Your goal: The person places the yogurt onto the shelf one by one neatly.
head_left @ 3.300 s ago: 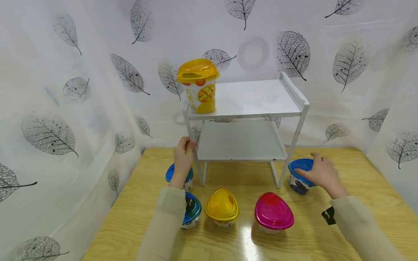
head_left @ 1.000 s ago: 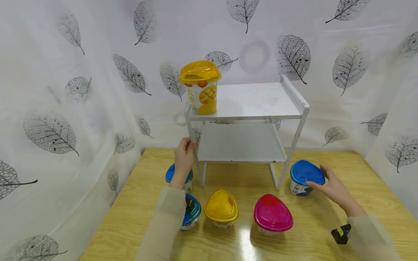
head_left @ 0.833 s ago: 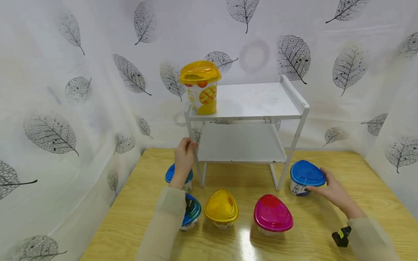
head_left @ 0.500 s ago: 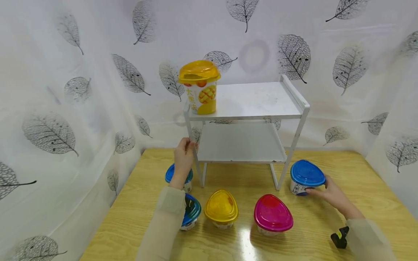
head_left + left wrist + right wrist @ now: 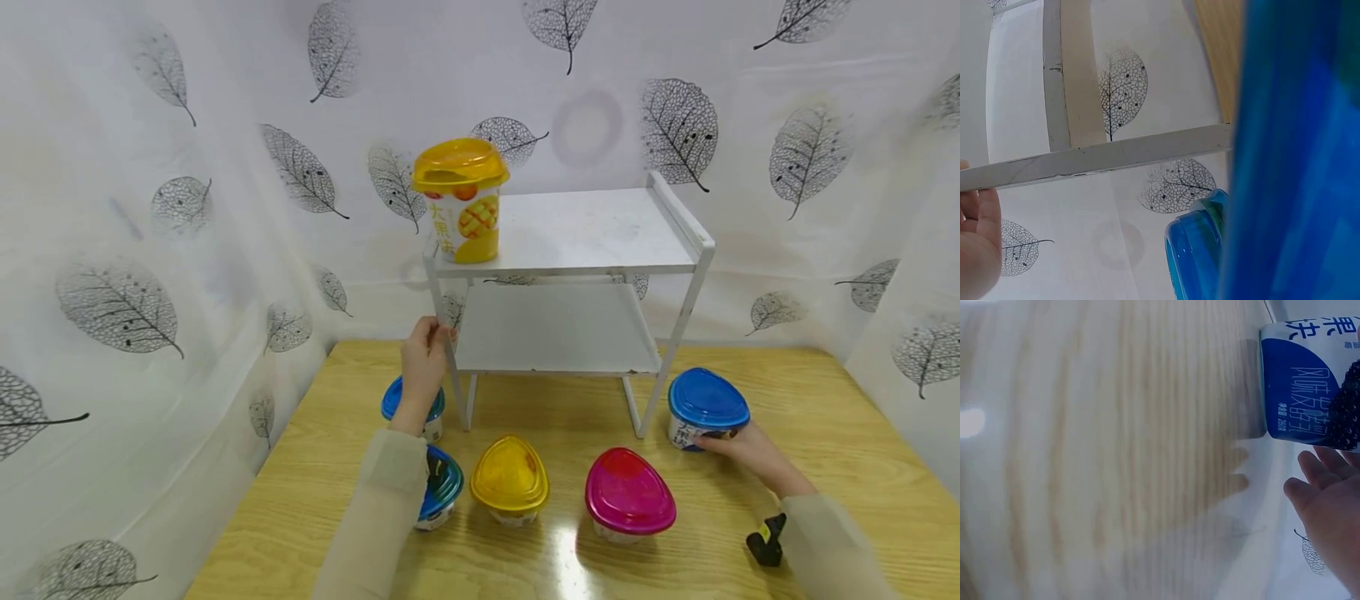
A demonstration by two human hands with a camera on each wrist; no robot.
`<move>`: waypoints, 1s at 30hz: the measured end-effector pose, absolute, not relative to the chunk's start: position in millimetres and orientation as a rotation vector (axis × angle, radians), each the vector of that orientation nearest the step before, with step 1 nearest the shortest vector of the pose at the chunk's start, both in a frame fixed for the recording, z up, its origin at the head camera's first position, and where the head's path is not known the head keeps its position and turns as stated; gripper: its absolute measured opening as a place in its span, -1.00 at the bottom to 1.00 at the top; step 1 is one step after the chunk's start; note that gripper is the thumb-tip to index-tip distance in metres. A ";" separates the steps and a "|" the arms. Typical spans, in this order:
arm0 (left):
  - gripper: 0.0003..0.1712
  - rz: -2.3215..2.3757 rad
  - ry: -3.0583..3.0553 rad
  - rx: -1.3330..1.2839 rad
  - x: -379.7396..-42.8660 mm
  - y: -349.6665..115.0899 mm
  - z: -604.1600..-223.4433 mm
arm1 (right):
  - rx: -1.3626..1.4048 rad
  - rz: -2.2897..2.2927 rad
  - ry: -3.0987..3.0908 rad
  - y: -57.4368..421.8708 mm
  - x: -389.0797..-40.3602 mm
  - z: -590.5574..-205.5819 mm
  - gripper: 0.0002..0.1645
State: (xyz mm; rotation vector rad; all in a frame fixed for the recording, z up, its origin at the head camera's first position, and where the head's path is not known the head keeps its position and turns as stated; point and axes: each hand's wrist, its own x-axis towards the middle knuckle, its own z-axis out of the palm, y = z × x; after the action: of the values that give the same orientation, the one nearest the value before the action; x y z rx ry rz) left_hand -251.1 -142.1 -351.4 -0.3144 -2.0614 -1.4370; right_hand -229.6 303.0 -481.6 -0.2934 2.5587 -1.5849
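My left hand [image 5: 422, 358] holds the left front post of a white two-tier rack [image 5: 577, 233]. In the left wrist view, the fingertips of that hand [image 5: 979, 244] meet the rack's bar [image 5: 1116, 153]. At the rack's right foot, my right hand [image 5: 753, 454] grips the body of a blue-lidded yogurt cup [image 5: 707, 400], thumb in front, below the rim. The right wrist view shows this cup's [image 5: 1300, 387] printed wall with dark berries, and several fingers of the hand [image 5: 1332, 506] along its far side. A taller mango yogurt cup [image 5: 459, 208] stands on the top shelf's left end.
In front of the rack stand a yellow-lidded cup [image 5: 510, 475] and a pink-lidded cup [image 5: 628, 492]. Two blue-lidded cups, one farther back [image 5: 393, 400] and one nearer [image 5: 444, 483], are partly behind my left arm. Leaf-print curtains [image 5: 585, 92] enclose the wooden table [image 5: 315, 467].
My right hand has gone from above the blue-lidded cup to its right side, then lower around its body. The cup has turned, its lettering now facing front. My left hand stays on the post.
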 end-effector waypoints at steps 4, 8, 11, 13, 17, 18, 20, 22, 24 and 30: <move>-0.79 -1.444 -2.058 -0.323 -250.9 -142.1 -351.4 | -0.256 -1.599 2.541 300.4 -230.5 -481.4 0.08; -0.83 -1.428 -2.066 -0.316 -250.7 -141.8 -350.6 | -0.230 -1.602 2.536 299.4 -232.1 -482.5 0.07; -0.81 -1.422 -2.070 -0.313 -250.0 -141.5 -349.7 | -0.208 -1.606 2.532 298.9 -231.8 -483.1 0.07; -0.79 -1.425 -2.070 -0.315 -249.7 -141.4 -349.6 | -0.198 -1.613 2.525 299.0 -231.8 -484.3 0.07; -0.81 -1.424 -2.068 -0.319 -250.1 -141.5 -350.4 | -0.178 -1.633 2.503 298.8 -233.4 -486.1 0.11; -0.82 -1.425 -2.068 -0.319 -250.2 -141.7 -350.5 | -0.180 -1.640 2.496 298.6 -234.0 -486.6 0.12; -0.84 -1.427 -2.068 -0.314 -250.4 -141.9 -350.5 | -0.188 -1.644 2.499 298.0 -234.8 -487.4 0.12; -0.83 -1.431 -2.068 -0.311 -250.2 -141.9 -350.4 | -0.194 -1.646 2.511 297.5 -235.2 -488.7 0.10; -0.83 -1.438 -2.065 -0.313 -250.2 -141.9 -350.3 | -0.210 -1.647 2.526 297.1 -234.9 -490.0 0.07; -0.83 -1.437 -2.060 -0.316 -249.8 -141.6 -349.8 | -0.207 -1.652 2.546 295.0 -234.3 -491.0 0.04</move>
State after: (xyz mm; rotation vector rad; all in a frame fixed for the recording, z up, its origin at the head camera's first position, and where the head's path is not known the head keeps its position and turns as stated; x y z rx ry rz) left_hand -249.8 -141.6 -349.8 -0.3162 -2.0599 -1.4373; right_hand -234.3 295.0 -491.0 -0.2066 2.5457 -1.6520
